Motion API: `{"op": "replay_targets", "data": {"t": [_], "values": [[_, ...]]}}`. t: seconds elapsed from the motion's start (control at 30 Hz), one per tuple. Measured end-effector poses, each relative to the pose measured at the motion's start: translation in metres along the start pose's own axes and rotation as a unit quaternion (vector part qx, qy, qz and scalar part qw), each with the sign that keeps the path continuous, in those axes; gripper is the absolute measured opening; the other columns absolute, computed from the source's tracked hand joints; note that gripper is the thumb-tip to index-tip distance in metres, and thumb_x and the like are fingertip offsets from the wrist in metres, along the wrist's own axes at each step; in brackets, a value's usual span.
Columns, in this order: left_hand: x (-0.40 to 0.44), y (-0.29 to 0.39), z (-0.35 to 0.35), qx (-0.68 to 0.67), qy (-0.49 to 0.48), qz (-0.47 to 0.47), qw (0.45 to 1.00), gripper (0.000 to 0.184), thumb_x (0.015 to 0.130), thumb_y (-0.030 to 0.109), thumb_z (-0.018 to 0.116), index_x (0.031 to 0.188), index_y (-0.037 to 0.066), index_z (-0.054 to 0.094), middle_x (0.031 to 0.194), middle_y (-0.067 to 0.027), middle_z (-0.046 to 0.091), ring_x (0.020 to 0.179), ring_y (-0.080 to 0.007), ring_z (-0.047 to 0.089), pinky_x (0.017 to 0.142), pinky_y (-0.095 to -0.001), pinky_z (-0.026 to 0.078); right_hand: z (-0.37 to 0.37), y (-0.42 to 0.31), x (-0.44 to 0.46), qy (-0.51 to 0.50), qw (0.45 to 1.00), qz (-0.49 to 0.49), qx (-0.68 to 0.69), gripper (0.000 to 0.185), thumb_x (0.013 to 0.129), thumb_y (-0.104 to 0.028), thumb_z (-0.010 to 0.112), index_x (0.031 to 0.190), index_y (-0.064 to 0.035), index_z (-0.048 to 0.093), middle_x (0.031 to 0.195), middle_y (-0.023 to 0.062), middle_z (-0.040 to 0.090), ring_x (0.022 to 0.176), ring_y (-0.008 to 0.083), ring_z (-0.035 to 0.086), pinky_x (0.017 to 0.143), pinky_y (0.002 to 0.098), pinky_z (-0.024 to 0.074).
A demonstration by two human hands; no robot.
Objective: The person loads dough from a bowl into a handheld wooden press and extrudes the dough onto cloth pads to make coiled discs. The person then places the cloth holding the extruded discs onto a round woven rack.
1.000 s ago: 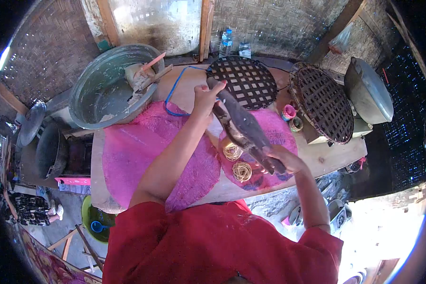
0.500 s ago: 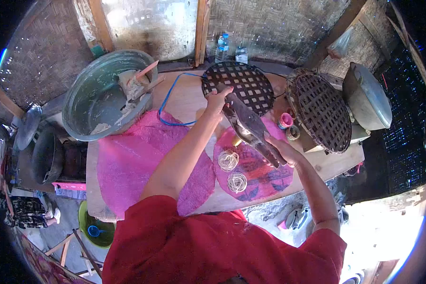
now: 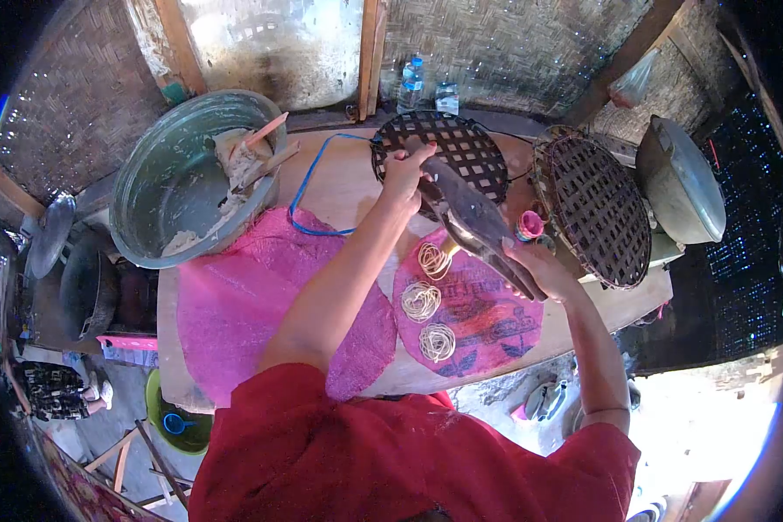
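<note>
Both my hands grip a dark wooden noodle press (image 3: pixel 474 213), held slantwise above a pink round cloth (image 3: pixel 518 335). My left hand (image 3: pixel 404 178) is closed around its upper left end. At the lower right end, my right hand (image 3: pixel 541 270) is wrapped about the handles, its fingers partly hidden. Under the press, pale strands form a loose coil (image 3: pixel 433 261), partly covered by the tool. Two more noodle coils, an upper one (image 3: pixel 421 301) and a lower one (image 3: pixel 437 343), lie on the printed cloth.
A large basin (image 3: pixel 161 196) holding dough and wooden sticks stands left. A pink cloth (image 3: pixel 244 304) covers the left table. Woven trays lie behind (image 3: pixel 444 143) and right (image 3: pixel 593 209), near a pink cup (image 3: pixel 529 224), a metal pot (image 3: pixel 680 178) and a water bottle (image 3: pixel 411 83).
The press and both hands have shifted slightly right, and the press's two parts look closer together. A third coil of strands now shows beneath it, above the other two.
</note>
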State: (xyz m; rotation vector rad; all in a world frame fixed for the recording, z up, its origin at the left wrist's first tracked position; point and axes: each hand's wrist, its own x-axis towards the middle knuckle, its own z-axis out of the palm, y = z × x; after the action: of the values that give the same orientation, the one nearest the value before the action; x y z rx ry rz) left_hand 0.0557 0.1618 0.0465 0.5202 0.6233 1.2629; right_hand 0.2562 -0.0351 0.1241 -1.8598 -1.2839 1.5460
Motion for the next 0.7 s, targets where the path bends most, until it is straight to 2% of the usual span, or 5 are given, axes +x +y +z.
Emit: {"op": "replay_targets", "data": {"t": [0.2,0.27,0.33,0.37,0.7], "values": [[-0.003,0.021,0.002,0.025,-0.004,0.027,0.999,0.041,0.069,0.009,0.079,0.075,0.015,0.039,0.067,-0.0005,0.055,0.053,-0.0101,0.052,0.041,-0.0240,0.037,0.016,0.005,0.013,0.027,0.997,-0.058,0.041,0.058,0.084,-0.060,0.054,0.087,-0.0029,0.064,0.063,0.0049,0.059,0.050,0.0118,0.058,0.044,0.0245,0.0475],[-0.015,0.018,0.003,0.012,0.054,0.041,0.998,0.038,0.069,0.010,0.079,0.070,0.014,0.041,0.064,-0.0001,0.054,0.052,-0.0106,0.051,0.041,-0.0235,0.037,0.016,0.007,0.009,-0.010,0.999,-0.045,0.025,0.049,0.090,-0.051,0.050,0.087,-0.0031,0.063,0.063,0.0069,0.062,0.048,0.0131,0.060,0.042,0.0244,0.0476],[-0.022,0.014,-0.002,0.079,0.055,0.016,0.995,0.042,0.067,0.010,0.080,0.088,0.011,0.043,0.072,-0.0018,0.055,0.055,-0.0108,0.051,0.043,-0.0239,0.037,0.011,0.013,0.005,-0.007,0.999,-0.031,0.026,0.050,0.089,-0.052,0.050,0.086,-0.0030,0.063,0.062,0.0067,0.062,0.048,0.0129,0.059,0.042,0.0241,0.0468],[-0.010,-0.001,-0.014,0.053,0.042,-0.012,0.998,0.060,0.066,0.011,0.081,0.106,0.009,0.036,0.076,-0.0029,0.056,0.059,-0.0111,0.051,0.045,-0.0248,0.039,0.008,0.015,0.004,-0.003,1.000,-0.018,0.025,0.051,0.089,-0.052,0.051,0.085,-0.0028,0.063,0.062,0.0065,0.062,0.048,0.0128,0.059,0.041,0.0238,0.0460],[0.013,-0.007,-0.030,0.058,0.019,0.030,0.998,0.057,0.068,0.013,0.080,0.099,0.011,0.033,0.075,-0.0025,0.056,0.060,-0.0124,0.053,0.050,-0.0284,0.042,0.026,0.039,0.049,0.039,0.997,-0.060,-0.013,0.061,0.085,-0.059,0.052,0.096,-0.0004,0.062,0.071,0.0061,0.060,0.058,0.0118,0.058,0.049,0.0262,0.0489]]}}
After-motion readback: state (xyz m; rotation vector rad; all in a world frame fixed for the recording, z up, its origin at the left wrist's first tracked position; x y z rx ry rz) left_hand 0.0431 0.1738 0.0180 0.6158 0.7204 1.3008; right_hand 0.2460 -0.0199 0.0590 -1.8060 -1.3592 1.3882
